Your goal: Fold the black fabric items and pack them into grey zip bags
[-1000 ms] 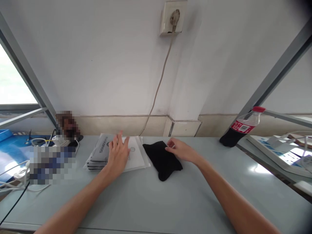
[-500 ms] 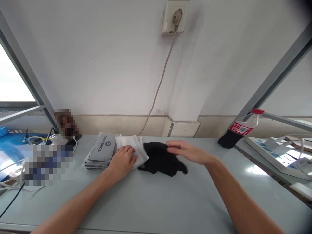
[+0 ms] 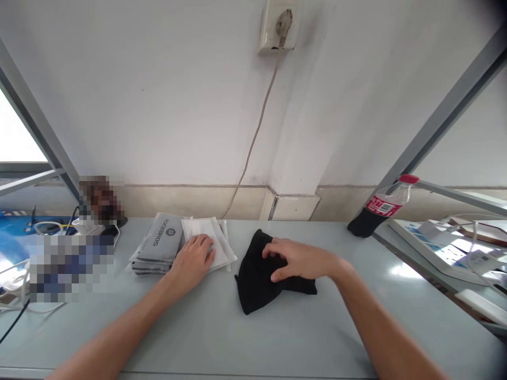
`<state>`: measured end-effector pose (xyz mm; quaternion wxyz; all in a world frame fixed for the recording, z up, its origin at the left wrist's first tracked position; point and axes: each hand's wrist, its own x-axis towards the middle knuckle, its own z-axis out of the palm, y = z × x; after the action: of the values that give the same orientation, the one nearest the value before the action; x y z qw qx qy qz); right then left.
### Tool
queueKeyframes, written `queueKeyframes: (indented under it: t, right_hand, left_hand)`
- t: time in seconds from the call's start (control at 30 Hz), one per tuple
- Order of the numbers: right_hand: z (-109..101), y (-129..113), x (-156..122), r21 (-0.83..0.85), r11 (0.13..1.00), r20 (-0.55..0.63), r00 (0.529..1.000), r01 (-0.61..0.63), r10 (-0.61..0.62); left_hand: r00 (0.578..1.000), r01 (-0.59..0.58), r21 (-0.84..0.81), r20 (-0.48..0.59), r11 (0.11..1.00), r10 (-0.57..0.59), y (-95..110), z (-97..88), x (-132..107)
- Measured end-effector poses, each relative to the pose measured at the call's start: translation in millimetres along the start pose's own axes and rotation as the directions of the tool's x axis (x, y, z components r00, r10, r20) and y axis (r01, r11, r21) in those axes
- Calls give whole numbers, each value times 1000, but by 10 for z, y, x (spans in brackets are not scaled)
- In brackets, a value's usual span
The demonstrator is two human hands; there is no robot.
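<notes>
My left hand (image 3: pixel 194 257) lies flat with its fingers stretched over white plastic pouches (image 3: pixel 216 237), which overlap on the table. Beside them, on the left, is a stack of grey ROCKBROS packets (image 3: pixel 162 240) in clear wrapping. To the right a piece of black cloth (image 3: pixel 253 279) lies spread and partly folded on the table; its exact kind I cannot make out. Over the cloth rests my right hand (image 3: pixel 295 258), touching its top with curved fingers, thumb and forefinger apart. The palm covers part of the cloth.
A cola bottle (image 3: pixel 376 211) leans at the back right, near a metal frame post. White devices and cables (image 3: pixel 447 243) lie beyond the table's right edge. Cables and blurred-out items (image 3: pixel 75 264) sit at the left. A plugged cord (image 3: pixel 259 124) hangs down the wall.
The black cloth has shifted nearer to me and right, and lies in a different shape. My right hand has come down onto it with fingers more curled. My left hand stays on the pouches.
</notes>
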<state>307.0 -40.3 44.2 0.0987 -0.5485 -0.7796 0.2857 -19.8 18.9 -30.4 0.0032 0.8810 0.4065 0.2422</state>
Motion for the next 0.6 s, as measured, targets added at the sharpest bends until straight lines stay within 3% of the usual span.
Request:
queueKeyframes:
  t: [0.13, 0.27, 0.3, 0.37, 0.43, 0.5, 0.57, 0.6]
  right_hand:
    - [104, -209, -8, -188, 979, -164, 980, 84, -115]
    - [98, -397, -293, -243, 965, -462, 862, 102, -208]
    - [122, -427, -415, -220, 972, -475, 861, 83, -181]
    - [196, -443, -697, -123, 992, -358, 931, 25, -68]
    - [275, -406, -981, -12, 998, -138, 989, -56, 54]
    - [336, -342, -1205, 34, 986, 71, 984, -164, 162]
    - [384, -275, -1321, 3, 957, 108, 951, -290, 288]
    - [407, -245, -1336, -18, 943, 63, 941, -332, 333]
  left_hand:
    - [1000, 2, 44, 14, 999, -3, 13, -10, 8]
    - [1000, -9, 65, 20, 998, 8, 24, -22, 15]
    - [1000, -12, 67, 21, 998, 11, 26, -24, 16]
    - [1000, -15, 73, 24, 997, 13, 28, -21, 15]
    - [1000, -12, 79, 26, 997, 10, 25, -11, 13]
    - [1000, -6, 89, 31, 996, 3, 18, -2, 11]
    - [999, -2, 104, 41, 995, -2, 21, -12, 15]
    - [999, -1, 113, 38, 994, -3, 32, -29, 20]
